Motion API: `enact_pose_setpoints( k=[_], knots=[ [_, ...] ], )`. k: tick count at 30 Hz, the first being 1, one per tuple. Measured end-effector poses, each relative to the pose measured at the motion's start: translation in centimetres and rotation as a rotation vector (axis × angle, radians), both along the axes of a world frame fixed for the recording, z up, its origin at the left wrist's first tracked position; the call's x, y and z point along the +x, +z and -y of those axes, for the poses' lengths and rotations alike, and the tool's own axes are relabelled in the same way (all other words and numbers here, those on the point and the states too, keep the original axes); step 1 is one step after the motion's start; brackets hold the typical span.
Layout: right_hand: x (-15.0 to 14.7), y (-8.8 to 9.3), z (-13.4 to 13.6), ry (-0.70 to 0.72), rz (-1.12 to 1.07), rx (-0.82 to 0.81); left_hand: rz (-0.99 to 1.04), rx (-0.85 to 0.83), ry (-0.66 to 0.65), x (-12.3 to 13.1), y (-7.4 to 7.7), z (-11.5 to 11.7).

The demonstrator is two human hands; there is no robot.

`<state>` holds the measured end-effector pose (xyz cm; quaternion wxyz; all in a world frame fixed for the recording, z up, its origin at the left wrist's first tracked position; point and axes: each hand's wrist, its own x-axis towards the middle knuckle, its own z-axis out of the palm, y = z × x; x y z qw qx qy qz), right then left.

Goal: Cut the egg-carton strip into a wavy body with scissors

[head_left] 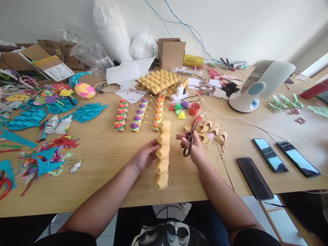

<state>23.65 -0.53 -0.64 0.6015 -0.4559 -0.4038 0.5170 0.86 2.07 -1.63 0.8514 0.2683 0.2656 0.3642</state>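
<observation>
My left hand [146,154] pinches the edge of a plain yellow egg-carton strip [163,155], held up lengthwise above the table's front part. In my right hand [194,145] is a pair of scissors [191,136] with black handles, blades pointing up and away from me; the strip and scissors are apart. Beyond the strip stand three painted egg-carton caterpillars: a red and green one [121,115], a purple one [139,115] and an orange one [158,114]. Cut carton scraps [212,131] lie just right of the scissors.
Yellow egg trays [159,81] are stacked at the back, near a cardboard box [171,53]. A white fan [256,89] and several phones [255,177] occupy the right. Paper scraps [48,159] and glue bottles [51,124] lie left. A red cup [194,109] stands beyond my right hand.
</observation>
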Motion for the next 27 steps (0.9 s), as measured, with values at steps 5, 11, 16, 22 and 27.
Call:
enact_pose_setpoints(
  k=[5,11,16,22,27],
  knots=[
    [-1.0,-0.2,0.5,0.211,-0.042,-0.048,0.032,-0.002,0.020,0.1,0.2,-0.2],
    [-1.9,-0.3,0.5,0.255,-0.060,-0.041,-0.045,0.030,-0.026,0.5,0.3,0.3],
    [-1.9,-0.4,0.4,0.256,-0.045,-0.035,-0.075,0.030,-0.034,0.6,0.0,0.5],
    [-1.9,-0.3,0.5,0.249,-0.043,-0.028,-0.083,0.024,-0.015,0.6,-0.5,0.2],
    [-1.8,-0.5,0.5,0.237,-0.035,-0.020,-0.055,-0.025,-0.011,0.5,-0.3,0.0]
  ],
)
